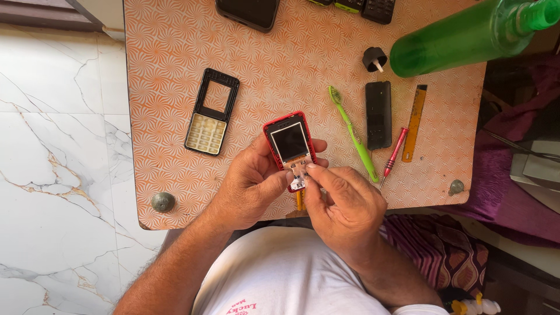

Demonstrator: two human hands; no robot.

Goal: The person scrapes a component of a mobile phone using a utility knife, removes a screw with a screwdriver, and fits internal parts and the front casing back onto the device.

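My left hand (248, 184) grips a small red phone (289, 143) with its front cover off, so the bare screen and circuit board show. My right hand (344, 204) pinches at the lower end of that board with thumb and forefinger; a yellow tool tip pokes out below my fingers. Both hands hover over the near edge of the small orange-patterned table (280, 70). The phone's black front frame with a pale keypad (211, 112) lies on the table to the left.
A green toothbrush (353, 134), a black battery-like slab (378, 114), a red screwdriver (395, 153) and an orange ruler (415, 122) lie at right. A green bottle (461, 38), a black cap (374, 59) and other phones (248, 11) sit at the far edge. Marble floor at left.
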